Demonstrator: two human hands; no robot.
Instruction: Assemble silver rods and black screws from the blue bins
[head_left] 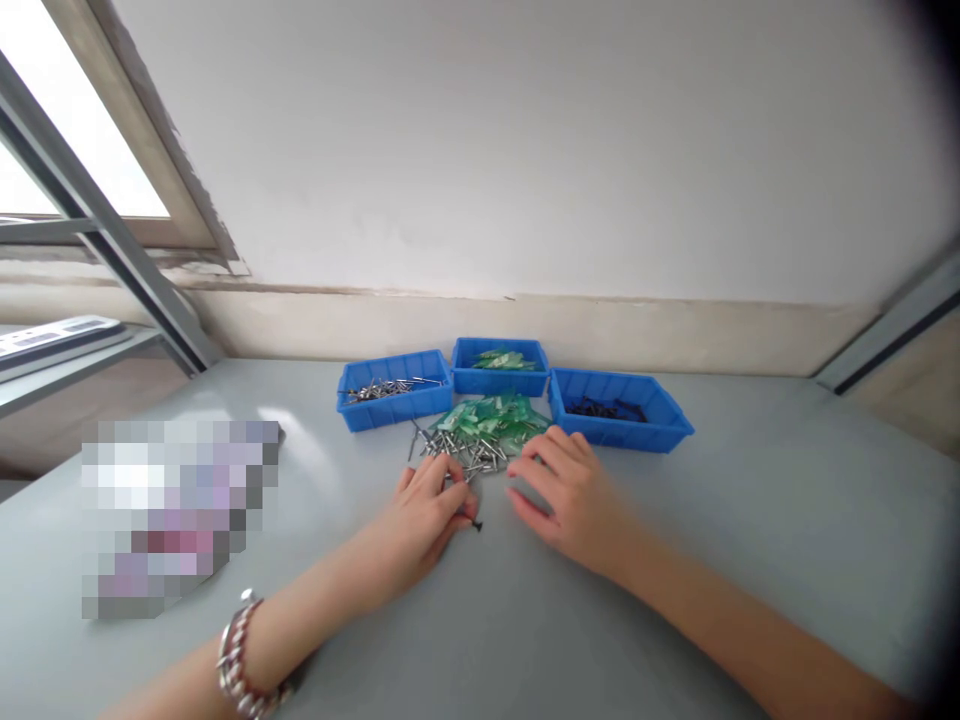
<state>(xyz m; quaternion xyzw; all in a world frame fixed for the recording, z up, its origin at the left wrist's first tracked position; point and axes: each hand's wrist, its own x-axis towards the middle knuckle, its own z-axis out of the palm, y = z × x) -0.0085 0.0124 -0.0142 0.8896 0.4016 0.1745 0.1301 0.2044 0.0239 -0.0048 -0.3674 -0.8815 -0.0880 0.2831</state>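
Observation:
My left hand (429, 510) is at the near left edge of a mixed pile, its fingers curled together. A small black screw (478, 525) sticks out at its thumb tip, the rest of it hidden by the fingers. My right hand (566, 490) hovers at the pile's right side, thumb and fingers apart, with nothing visible between them. The pile holds silver rivet-like pins (480, 455) in front and green plastic packets (495, 415) behind.
Three blue bins stand behind the pile: the left bin (397, 408) holds silver pins, the middle bin (499, 382) green packets, the right bin (622, 433) dark screws. A blurred-out item (180, 510) lies on the left of the grey table (525, 640). Metal posts flank it.

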